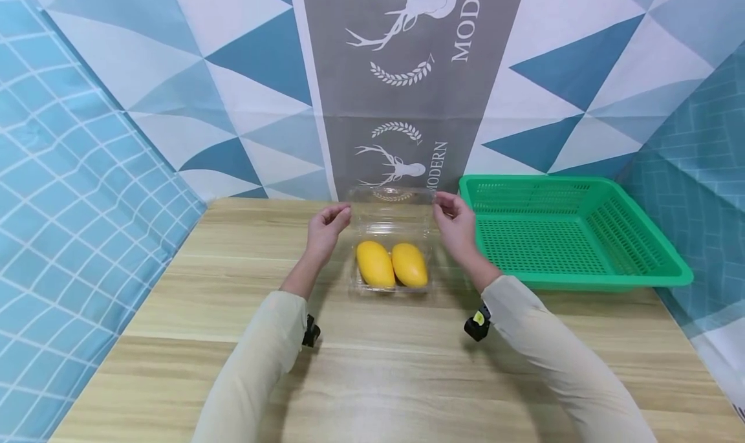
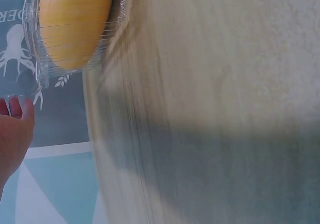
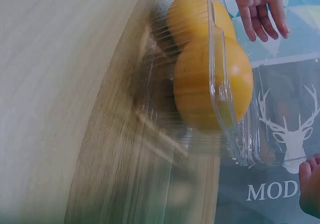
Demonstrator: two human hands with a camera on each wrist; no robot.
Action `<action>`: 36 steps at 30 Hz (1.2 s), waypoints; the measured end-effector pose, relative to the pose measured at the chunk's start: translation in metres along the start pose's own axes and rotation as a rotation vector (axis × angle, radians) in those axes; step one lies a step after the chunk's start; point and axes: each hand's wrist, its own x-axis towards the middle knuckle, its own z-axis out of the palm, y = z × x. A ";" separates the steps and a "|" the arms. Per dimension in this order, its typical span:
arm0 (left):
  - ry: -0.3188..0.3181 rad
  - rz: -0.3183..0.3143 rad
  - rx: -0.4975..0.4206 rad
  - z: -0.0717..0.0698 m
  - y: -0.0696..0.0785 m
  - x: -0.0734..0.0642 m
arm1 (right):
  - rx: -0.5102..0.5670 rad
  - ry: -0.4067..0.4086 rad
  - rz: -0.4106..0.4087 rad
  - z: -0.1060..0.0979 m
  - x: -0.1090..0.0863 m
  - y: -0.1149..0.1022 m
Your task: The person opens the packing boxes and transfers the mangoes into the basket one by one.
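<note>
Two yellow mangoes [image 1: 375, 264] lie side by side in a clear plastic clamshell container [image 1: 391, 290] on the table. Its transparent lid [image 1: 391, 209] stands raised at the back. My left hand [image 1: 327, 229] is beside the lid's left edge; in the right wrist view, the fingers of that left hand [image 3: 260, 12] hang loosely, apart from the lid. At the lid's upper right corner, my right hand [image 1: 456, 226] pinches the edge with thumb and fingers. Close up, the left wrist view has one mango [image 2: 75, 24] behind the ribbed plastic wall.
Right of the container stands a green plastic basket [image 1: 541, 236] with perforated walls, close to my right forearm. A patterned cloth wall [image 1: 401, 100] rises behind the wooden table [image 1: 372, 378]. Blue tiled-pattern sheets [image 1: 75, 191] flank the left and right sides.
</note>
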 end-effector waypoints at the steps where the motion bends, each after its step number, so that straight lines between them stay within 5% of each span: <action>1: 0.002 -0.001 -0.005 0.001 0.000 0.001 | 0.006 0.012 0.003 0.001 0.001 0.000; 13: 0.036 -0.008 0.022 0.004 -0.001 0.011 | 0.057 0.084 0.116 0.013 0.010 0.008; 36: 0.084 -0.035 0.029 0.005 -0.015 0.024 | -0.013 0.165 0.107 0.028 0.015 0.020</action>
